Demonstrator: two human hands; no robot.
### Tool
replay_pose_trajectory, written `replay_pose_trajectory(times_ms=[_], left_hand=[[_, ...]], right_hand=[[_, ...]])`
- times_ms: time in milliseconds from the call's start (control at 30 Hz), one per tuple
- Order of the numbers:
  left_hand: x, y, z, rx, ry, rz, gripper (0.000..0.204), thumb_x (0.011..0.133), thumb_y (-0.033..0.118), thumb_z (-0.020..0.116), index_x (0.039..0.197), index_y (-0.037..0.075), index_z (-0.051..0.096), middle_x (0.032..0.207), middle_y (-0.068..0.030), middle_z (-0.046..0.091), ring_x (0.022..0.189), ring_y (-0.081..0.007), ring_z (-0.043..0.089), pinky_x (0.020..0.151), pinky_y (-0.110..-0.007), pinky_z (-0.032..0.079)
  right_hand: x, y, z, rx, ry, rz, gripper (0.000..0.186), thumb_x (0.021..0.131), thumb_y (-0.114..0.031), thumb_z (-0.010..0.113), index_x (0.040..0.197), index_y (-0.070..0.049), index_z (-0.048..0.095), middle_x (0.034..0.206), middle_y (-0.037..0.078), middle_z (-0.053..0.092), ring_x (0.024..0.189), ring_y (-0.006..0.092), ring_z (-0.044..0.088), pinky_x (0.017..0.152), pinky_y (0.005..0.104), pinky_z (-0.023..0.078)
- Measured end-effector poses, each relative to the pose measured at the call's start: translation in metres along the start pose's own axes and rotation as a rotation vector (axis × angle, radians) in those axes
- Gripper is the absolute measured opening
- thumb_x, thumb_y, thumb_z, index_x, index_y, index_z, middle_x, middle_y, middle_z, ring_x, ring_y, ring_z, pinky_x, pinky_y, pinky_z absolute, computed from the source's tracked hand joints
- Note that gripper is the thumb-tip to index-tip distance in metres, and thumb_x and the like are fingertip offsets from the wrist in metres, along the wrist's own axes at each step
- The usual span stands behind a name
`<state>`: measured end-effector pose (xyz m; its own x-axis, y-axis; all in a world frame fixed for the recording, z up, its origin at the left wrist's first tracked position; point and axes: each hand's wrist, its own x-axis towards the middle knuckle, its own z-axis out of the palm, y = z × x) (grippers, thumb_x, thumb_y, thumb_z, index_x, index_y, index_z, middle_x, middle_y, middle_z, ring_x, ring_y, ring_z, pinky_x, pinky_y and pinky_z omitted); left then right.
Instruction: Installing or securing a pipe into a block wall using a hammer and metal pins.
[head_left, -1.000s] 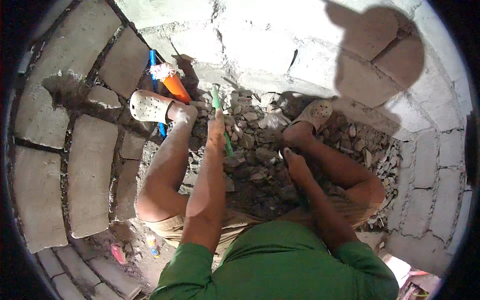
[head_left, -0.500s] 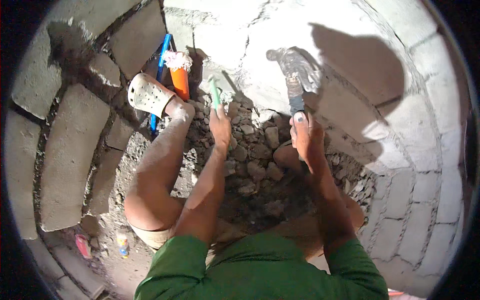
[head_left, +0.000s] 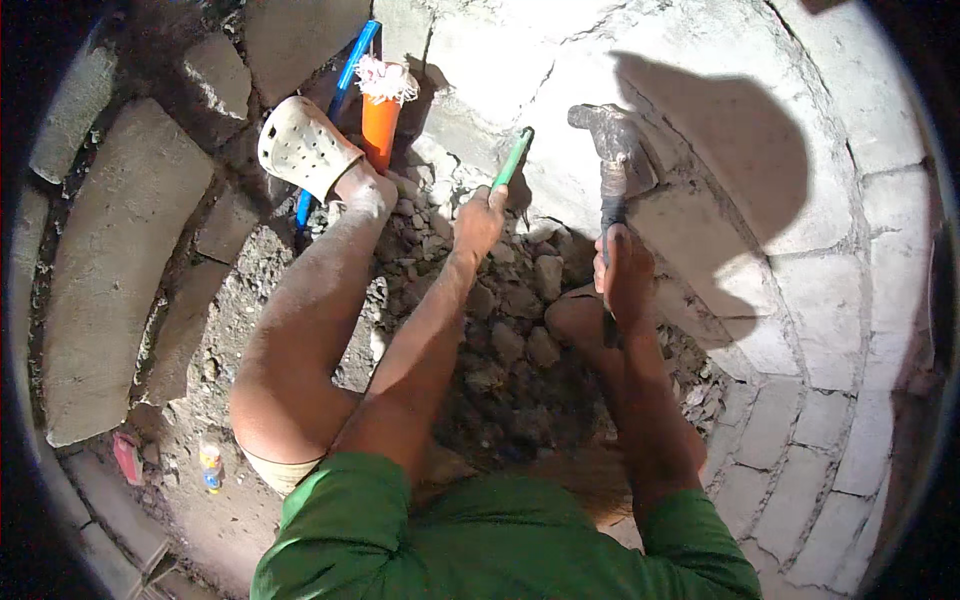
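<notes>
My left hand (head_left: 480,222) is closed round a green chisel (head_left: 515,158), a slim bar whose dark far end slants up and to the right, close to the pale stone wall (head_left: 480,95). Whether that end touches the stone I cannot tell. On the right, my right hand (head_left: 627,270) grips the dark handle of a hammer (head_left: 612,150). The hammer's dusty metal head is up, to the right of the chisel and apart from it. Broken stones (head_left: 510,300) lie heaped below both hands, between my legs.
An orange cylinder (head_left: 380,130) topped with pale strands stands beside my shoe (head_left: 308,150). Behind the shoe leans a blue bar (head_left: 352,65). Large stone blocks (head_left: 120,270) line the left. Lower left lie a small bottle (head_left: 211,467) and a red item (head_left: 128,458).
The chisel and my left hand have moved right and tilted more to the right. My right hand has shifted slightly, and the blurred hammer head now shows sharply. The whole view has shifted somewhat.
</notes>
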<state>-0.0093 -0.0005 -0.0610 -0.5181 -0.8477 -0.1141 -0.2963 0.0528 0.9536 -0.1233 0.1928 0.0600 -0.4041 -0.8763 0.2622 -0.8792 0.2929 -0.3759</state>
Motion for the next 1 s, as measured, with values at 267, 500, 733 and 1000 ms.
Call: replay_pose_trajectory(times_ms=[267,500,733,1000], left_hand=[[0.010,-0.009,-0.001,0.002,0.010,0.023,0.048,0.098,0.045,0.047,0.097,0.000,0.061,0.085,-0.0260,0.065,0.086,-0.0479,0.060,0.072,-0.051,0.046],[-0.001,-0.020,0.022,-0.059,0.108,0.082,0.043,0.099,0.040,0.048,0.093,-0.001,0.059,0.080,-0.0296,0.061,0.081,-0.0519,0.057,0.067,-0.053,0.045],[-0.001,-0.011,0.035,-0.134,0.094,0.012,0.045,0.100,0.040,0.046,0.095,-0.003,0.058,0.084,-0.0317,0.062,0.085,-0.0524,0.057,0.070,-0.055,0.045],[-0.002,-0.022,0.035,-0.197,0.143,0.022,0.042,0.100,0.038,0.048,0.091,-0.002,0.057,0.081,-0.0318,0.061,0.083,-0.0527,0.057,0.070,-0.055,0.045]], right_hand=[[0.025,-0.033,-0.030,0.234,0.090,0.025,0.035,0.100,-0.032,0.047,0.088,0.000,0.055,0.058,0.003,0.049,0.048,0.0113,0.047,0.042,0.0293,0.037],[0.065,-0.085,-0.041,0.074,0.197,-0.239,0.035,0.096,-0.030,0.054,0.084,0.002,0.056,0.063,0.017,0.059,0.052,0.0248,0.057,0.049,0.0382,0.045],[0.101,-0.043,-0.019,-0.432,-0.175,-0.081,0.027,0.095,-0.027,0.056,0.093,0.000,0.060,0.071,0.024,0.061,0.069,0.0416,0.062,0.063,0.0488,0.050],[0.098,-0.118,-0.036,-0.022,0.062,-0.121,0.025,0.094,-0.024,0.058,0.092,0.001,0.059,0.071,0.023,0.062,0.068,0.0433,0.061,0.063,0.0472,0.051]])
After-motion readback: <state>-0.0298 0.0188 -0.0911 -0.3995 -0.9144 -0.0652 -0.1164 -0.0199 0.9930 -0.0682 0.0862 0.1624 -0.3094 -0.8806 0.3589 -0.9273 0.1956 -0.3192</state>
